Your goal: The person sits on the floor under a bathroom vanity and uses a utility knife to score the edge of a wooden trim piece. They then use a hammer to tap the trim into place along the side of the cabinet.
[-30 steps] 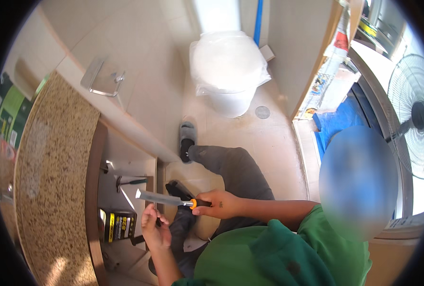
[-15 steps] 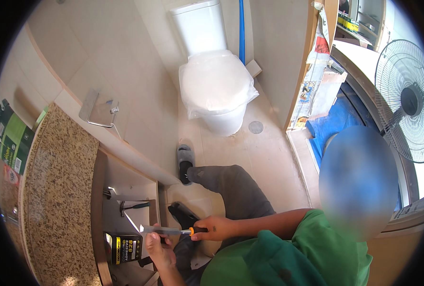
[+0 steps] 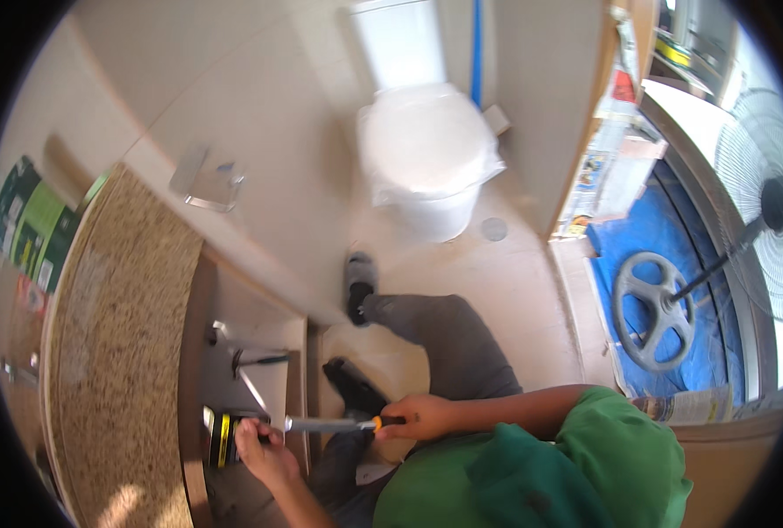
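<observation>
Metal, stone, plastic showing
The chisel blade (image 3: 328, 425) is showing smooth metal; toward eight o'clock, the countertop (image 3: 123, 343) is looking stony; toward twelve, crinkled plastic (image 3: 492, 167) is covering the smooth toilet (image 3: 444, 216).

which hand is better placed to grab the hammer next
Probably the left hand: it is nearer the hammer, while the right hand grips the chisel. Whether the left holds something is unclear.

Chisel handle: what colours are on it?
The chisel handle is black with an orange collar; the head view shows it best.
</observation>
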A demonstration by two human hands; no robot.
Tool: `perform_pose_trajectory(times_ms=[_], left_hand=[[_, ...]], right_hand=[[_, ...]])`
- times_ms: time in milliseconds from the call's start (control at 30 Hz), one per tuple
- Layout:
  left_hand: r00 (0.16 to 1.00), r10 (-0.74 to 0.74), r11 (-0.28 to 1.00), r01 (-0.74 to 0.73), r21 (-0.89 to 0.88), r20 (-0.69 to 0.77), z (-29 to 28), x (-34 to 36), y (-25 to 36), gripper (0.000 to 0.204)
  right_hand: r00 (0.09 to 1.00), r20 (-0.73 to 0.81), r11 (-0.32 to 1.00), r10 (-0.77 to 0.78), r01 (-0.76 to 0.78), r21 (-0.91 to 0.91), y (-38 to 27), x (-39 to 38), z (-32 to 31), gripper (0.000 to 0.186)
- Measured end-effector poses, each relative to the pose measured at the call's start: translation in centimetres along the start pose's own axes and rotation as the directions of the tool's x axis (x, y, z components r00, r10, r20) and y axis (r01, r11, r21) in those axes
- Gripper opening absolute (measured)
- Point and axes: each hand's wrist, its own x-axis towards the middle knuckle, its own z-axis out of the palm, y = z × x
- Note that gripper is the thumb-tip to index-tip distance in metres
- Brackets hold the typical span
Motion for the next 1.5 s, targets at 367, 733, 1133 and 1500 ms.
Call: perform_pose_trajectory(times_ms=[367,733,1133,1500], left_hand=[[0.925,-0.275,0.922,0.176,0.345,0.264,-0.6,-3.3,-1.8,0.028],[0.994,-0.099,0.986,0.093,0.138,0.036,2.6,-2.5,2.0,0.02],[0.995,-0.102,0.995,0.102,0.0,0.017,2.7,-2.3,3.8,0.049],[0.993,-0.112,0.992,0.11,-0.066,-0.036,2.3,-2.2,3.0,0.053]], right_hand=[[0.981,-0.18,0.945,0.071,-0.008,0.328,-0.8,0.5,-1.1,0.03],[0.991,-0.135,0.965,-0.019,0.054,0.257,-1.4,0.4,-0.3,0.028],[0.997,-0.073,0.99,0.012,-0.001,0.144,-1.3,0.5,0.6,0.032],[0.999,-0.005,0.996,0.04,-0.039,0.081,-3.1,1.0,1.4,0.036]])
